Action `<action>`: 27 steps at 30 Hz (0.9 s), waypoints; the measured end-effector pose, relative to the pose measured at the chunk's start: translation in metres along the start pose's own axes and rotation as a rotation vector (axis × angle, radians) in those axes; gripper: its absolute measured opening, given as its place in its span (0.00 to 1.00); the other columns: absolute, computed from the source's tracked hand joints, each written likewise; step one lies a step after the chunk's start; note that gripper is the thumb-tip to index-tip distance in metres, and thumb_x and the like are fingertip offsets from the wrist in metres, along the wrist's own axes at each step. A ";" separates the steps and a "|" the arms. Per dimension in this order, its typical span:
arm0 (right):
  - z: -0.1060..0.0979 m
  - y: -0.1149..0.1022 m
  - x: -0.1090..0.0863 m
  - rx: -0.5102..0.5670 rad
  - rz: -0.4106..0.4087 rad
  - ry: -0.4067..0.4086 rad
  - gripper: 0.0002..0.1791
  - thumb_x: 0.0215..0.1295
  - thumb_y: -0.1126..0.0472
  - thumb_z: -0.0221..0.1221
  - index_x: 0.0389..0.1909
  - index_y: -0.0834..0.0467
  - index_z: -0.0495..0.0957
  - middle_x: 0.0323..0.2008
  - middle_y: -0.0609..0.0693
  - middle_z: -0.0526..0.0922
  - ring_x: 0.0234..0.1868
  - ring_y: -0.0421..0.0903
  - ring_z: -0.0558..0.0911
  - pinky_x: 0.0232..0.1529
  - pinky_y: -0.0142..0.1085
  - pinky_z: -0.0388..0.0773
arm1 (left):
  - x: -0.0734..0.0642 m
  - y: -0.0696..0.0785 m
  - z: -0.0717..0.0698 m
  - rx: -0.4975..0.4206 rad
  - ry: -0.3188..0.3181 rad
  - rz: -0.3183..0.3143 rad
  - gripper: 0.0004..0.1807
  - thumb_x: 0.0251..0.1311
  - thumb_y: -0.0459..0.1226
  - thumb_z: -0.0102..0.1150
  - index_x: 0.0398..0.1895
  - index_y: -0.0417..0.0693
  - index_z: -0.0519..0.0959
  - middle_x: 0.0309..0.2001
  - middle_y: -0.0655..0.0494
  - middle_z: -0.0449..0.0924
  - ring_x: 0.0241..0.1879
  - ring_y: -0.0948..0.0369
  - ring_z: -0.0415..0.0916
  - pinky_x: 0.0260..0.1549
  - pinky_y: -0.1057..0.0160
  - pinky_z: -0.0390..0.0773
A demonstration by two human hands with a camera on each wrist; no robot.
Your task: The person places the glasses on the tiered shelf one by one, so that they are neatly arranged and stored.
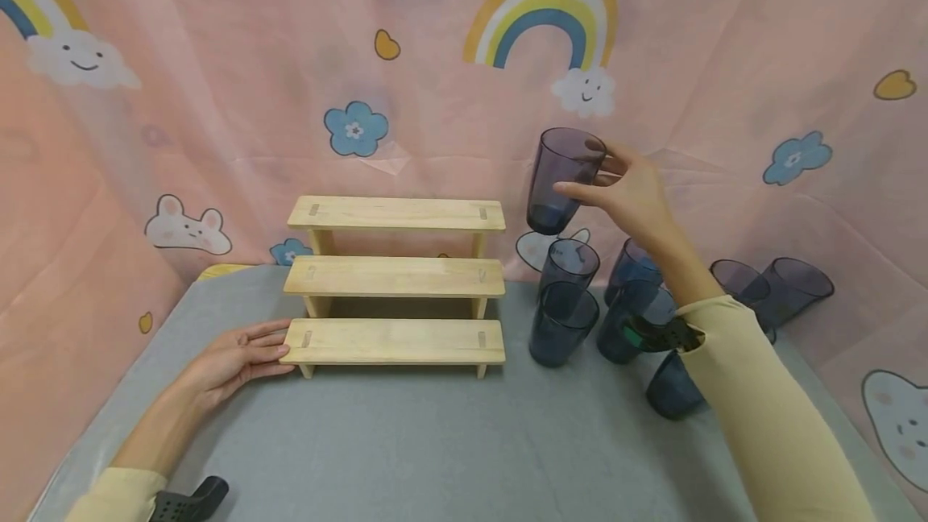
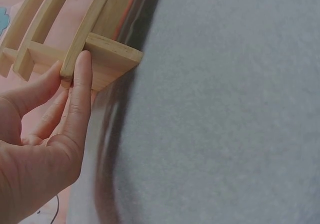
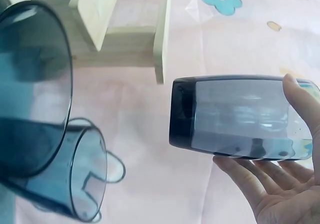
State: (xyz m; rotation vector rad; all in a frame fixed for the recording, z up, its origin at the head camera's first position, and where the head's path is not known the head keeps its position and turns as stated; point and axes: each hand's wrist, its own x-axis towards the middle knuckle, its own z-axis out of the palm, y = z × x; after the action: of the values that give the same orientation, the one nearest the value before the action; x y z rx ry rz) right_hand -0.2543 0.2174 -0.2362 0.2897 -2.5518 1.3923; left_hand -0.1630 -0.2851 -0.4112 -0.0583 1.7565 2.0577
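A three-tier wooden step shelf (image 1: 395,341) stands on the grey tabletop. My left hand (image 1: 228,361) holds the left end of its lowest step, and in the left wrist view the thumb and index finger (image 2: 80,92) lie on either side of the board's edge. To the right of the shelf, my right hand (image 1: 631,192) grips a dark purplish tumbler (image 1: 548,184) in the air, thumb on one side and fingers on the other. The tumbler (image 3: 240,116) is mouth-up and slightly tilted, above two standing tumblers (image 1: 564,327).
Several more tinted tumblers (image 1: 629,325) stand at the right, partly hidden by my right forearm. One tumbler (image 1: 796,292) leans outward at the far right. A pink patterned cloth (image 1: 435,103) hangs close behind the shelf. Grey tabletop (image 1: 406,449) extends in front.
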 end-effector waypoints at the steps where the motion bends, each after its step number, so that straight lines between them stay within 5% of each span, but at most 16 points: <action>1: 0.003 -0.001 0.002 0.001 -0.004 -0.002 0.45 0.53 0.47 0.73 0.72 0.49 0.65 0.68 0.58 0.67 0.65 0.61 0.70 0.62 0.59 0.70 | 0.000 0.000 0.000 -0.003 0.001 -0.001 0.44 0.66 0.27 0.57 0.75 0.28 0.40 0.60 0.45 0.70 0.49 0.59 0.80 0.53 0.53 0.79; 9: 0.027 -0.012 0.014 0.050 -0.004 -0.037 0.46 0.53 0.48 0.73 0.73 0.51 0.64 0.67 0.57 0.69 0.64 0.56 0.73 0.59 0.50 0.76 | 0.000 0.000 0.001 0.001 0.016 -0.010 0.43 0.67 0.27 0.56 0.75 0.29 0.41 0.67 0.37 0.62 0.50 0.59 0.80 0.53 0.53 0.79; 18: 0.053 -0.023 0.024 0.069 -0.008 -0.060 0.48 0.50 0.44 0.74 0.72 0.49 0.64 0.65 0.54 0.71 0.63 0.51 0.74 0.58 0.47 0.77 | 0.001 0.000 0.002 -0.003 0.012 -0.005 0.42 0.67 0.27 0.56 0.76 0.29 0.42 0.62 0.43 0.68 0.50 0.59 0.80 0.54 0.53 0.79; 27: 0.089 -0.040 0.036 0.160 -0.042 -0.080 0.48 0.49 0.51 0.76 0.71 0.52 0.65 0.62 0.55 0.74 0.58 0.50 0.78 0.52 0.42 0.82 | 0.001 -0.003 -0.001 -0.019 0.012 -0.004 0.42 0.67 0.26 0.55 0.75 0.29 0.41 0.58 0.48 0.72 0.49 0.60 0.80 0.53 0.53 0.80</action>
State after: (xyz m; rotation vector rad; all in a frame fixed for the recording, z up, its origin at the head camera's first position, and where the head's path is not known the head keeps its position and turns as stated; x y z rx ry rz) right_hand -0.2860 0.1181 -0.2409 0.4319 -2.4838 1.6025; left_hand -0.1636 -0.2852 -0.4141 -0.0798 1.7422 2.0753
